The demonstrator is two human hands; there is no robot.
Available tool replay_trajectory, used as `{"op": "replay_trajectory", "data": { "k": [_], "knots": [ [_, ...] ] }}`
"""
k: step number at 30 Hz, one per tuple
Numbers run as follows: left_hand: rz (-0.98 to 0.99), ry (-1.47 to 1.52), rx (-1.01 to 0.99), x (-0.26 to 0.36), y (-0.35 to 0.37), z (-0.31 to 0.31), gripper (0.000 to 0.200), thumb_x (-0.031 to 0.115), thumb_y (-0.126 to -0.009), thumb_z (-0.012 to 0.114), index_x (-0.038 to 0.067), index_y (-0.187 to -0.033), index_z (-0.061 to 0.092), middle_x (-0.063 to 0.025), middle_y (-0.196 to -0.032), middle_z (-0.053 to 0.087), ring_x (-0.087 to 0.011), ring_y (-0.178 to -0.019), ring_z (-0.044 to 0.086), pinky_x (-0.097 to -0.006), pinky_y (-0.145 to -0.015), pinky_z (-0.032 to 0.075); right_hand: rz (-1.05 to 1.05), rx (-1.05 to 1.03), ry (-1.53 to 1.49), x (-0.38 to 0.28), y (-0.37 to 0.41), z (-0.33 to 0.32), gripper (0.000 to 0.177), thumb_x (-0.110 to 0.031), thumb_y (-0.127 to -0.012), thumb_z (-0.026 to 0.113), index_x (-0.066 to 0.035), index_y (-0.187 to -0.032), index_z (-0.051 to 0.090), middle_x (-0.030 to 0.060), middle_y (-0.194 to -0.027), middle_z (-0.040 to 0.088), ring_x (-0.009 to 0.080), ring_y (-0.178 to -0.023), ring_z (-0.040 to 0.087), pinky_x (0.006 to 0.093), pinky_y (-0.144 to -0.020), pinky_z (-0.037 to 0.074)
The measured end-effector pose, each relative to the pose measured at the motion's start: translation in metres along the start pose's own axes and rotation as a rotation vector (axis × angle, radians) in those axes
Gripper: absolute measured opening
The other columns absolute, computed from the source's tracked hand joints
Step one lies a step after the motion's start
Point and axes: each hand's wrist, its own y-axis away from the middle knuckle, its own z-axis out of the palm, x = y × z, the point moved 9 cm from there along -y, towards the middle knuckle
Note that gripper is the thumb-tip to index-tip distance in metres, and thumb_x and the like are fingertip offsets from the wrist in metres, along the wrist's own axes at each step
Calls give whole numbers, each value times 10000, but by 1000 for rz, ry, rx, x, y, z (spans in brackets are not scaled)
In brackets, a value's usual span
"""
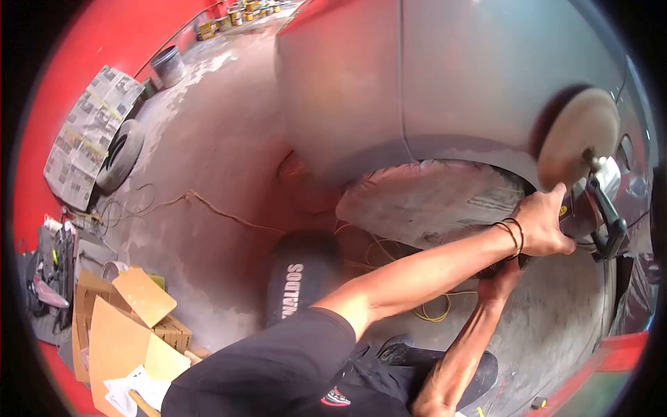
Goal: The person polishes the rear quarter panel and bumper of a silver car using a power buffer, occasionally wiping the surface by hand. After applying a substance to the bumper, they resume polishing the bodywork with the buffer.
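At the right, my left hand is closed around the body of a power tool, with dark bands at the wrist. Below that wrist, my right hand grips the tool's rear, its fingers partly hidden by my left forearm. The tool carries a large round disc, blurred and tilted in front of the grey car body panel. Whether the disc touches the panel is unclear. A black loop handle sticks out on the tool's far side. Under the panel, plastic sheeting covers the wheel area.
A black cylindrical object with white letters stands near my left arm. Cords cross the floor. Cardboard boxes lie lower left. A tyre, a newspaper-covered panel and a bucket line the red wall.
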Motion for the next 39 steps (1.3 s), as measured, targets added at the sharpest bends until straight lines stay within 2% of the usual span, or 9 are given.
{"op": "replay_trajectory", "data": {
  "k": [4, 8, 12, 14, 17, 25, 31, 35, 39],
  "knots": [
    [165, 117, 452, 34, 38, -92, 721, 261, -714, 907, -40, -1229, 502, -266, -978, 752, -445, -941, 772, -510, -857, 611, -364, -163, 387, -59, 25, 99, 330, -229, -1025, 760, -17, -1272, 702, 26, -1115, 763, 179, -990, 723, 381, -918, 593],
    [436, 507, 762, 35, 81, -182, 650, 198, -778, 913, 9, -1282, 549, -97, -1090, 714, -225, -943, 718, -397, -845, 592, -509, -409, 772, -83, 43, 189, 345, -102, -864, 833, 39, -1157, 718, 98, -966, 792, 198, -909, 747, 383, -859, 590],
    [132, 726, 924, -11, 159, -227, 350, 158, -855, 925, 69, -1111, 703, 31, -945, 675, -93, -814, 656, -297, -719, 561, -555, -468, 1071, -61, 81, 248, 375, -105, -762, 859, -22, -1094, 704, 251, -919, 778, 433, -886, 797, 476, -804, 610],
    [107, 838, 1111, -53, 199, -227, 377, 176, -863, 940, 94, -1152, 711, 12, -1045, 705, -97, -875, 665, -327, -789, 572, -639, -522, 1296, -31, 91, 245, 437, -140, -726, 874, -43, -1112, 695, 224, -895, 771, 456, -877, 774, 515, -765, 599],
    [-57, 913, 1070, -124, 246, -201, 441, 254, -925, 884, 145, -1285, 655, 18, -1209, 668, -152, -1157, 657, -402, -1052, 538, -660, -588, 1478, 25, 88, 211, 483, -141, -693, 854, -71, -1144, 696, 186, -904, 761, 436, -878, 761, 521, -745, 594],
    [-401, 1253, 739, -243, 288, -109, 522, 250, -943, 878, 147, -1396, 640, -6, -1384, 661, -196, -1326, 611, -470, -1166, 504, -538, -669, 1691, 97, 62, 116, 540, -145, -650, 853, -101, -1164, 691, 154, -987, 757, 412, -948, 743, 522, -777, 592],
    [-402, 1149, 535, -229, 252, -53, 437, 288, -965, 876, 94, -1302, 675, -28, -1242, 714, -164, -1143, 678, -369, -1030, 566, -672, -551, 1561, 67, 49, 64, 666, -168, -595, 915, -90, -1217, 687, 175, -940, 743, 433, -872, 740, 530, -747, 585],
    [-93, 798, 676, -205, 238, -41, 319, 228, -955, 877, 70, -1202, 753, -16, -1120, 757, -132, -1003, 667, -370, -862, 586, -706, -486, 1370, 39, 40, 41, 542, -132, -680, 903, -55, -1187, 727, 198, -963, 767, 424, -898, 771, 449, -812, 612],
    [-100, 578, 700, -184, 236, -54, 310, 292, -964, 866, 59, -1149, 778, -41, -1080, 780, -110, -1022, 667, -380, -884, 571, -748, -588, 1326, 43, 47, 46, 439, -128, -778, 858, -58, -1195, 739, 205, -986, 788, 444, -927, 778, 456, -816, 607]
  ]
}}
